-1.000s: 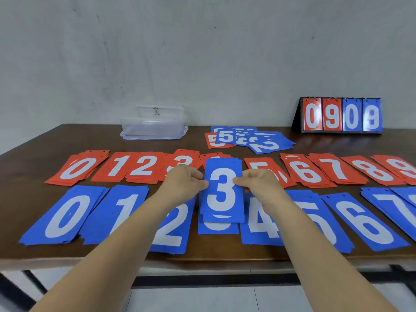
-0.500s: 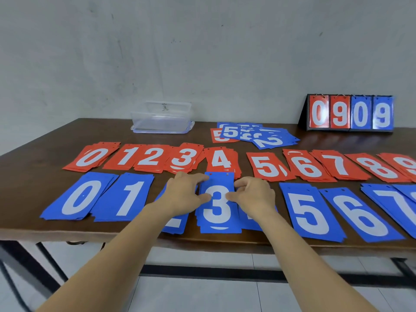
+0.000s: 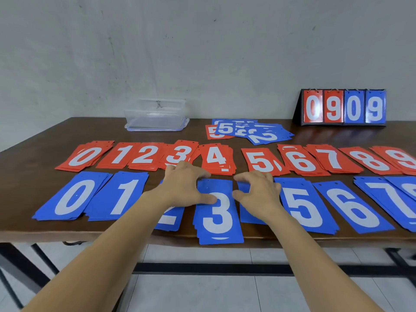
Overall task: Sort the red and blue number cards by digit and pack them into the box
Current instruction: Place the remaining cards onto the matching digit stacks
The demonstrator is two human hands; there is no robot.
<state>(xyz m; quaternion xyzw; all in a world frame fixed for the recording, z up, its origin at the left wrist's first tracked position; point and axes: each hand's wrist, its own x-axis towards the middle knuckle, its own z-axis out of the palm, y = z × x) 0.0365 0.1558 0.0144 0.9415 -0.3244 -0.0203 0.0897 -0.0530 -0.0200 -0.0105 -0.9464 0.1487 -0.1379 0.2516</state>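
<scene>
The blue 3 stack [image 3: 219, 221] lies flat in the near row, its lower end sticking out over the table's front edge. My left hand [image 3: 182, 188] hovers at its left side with spread, arched fingers, and the thumb touches the top card. At the stack's right side is my right hand [image 3: 258, 194], fingers loosely arched over the blue 4 stack, thumb at the card's edge. Neither hand grips a card. Red stacks 0 to 9 [image 3: 84, 156] form the far row, blue stacks [image 3: 72, 197] the near row. The clear plastic box [image 3: 155, 115] stands at the back.
A mixed pile of unsorted blue and red cards [image 3: 252, 130] lies behind the red row. A flip scoreboard [image 3: 343, 108] reading 0909 stands at the back right. The dark wooden table [image 3: 33, 158] ends just below the blue row, against a grey wall.
The blue 3 cards went from held upright between both hands down onto the blue 3 stack. Both hands have let go and spread to its sides.
</scene>
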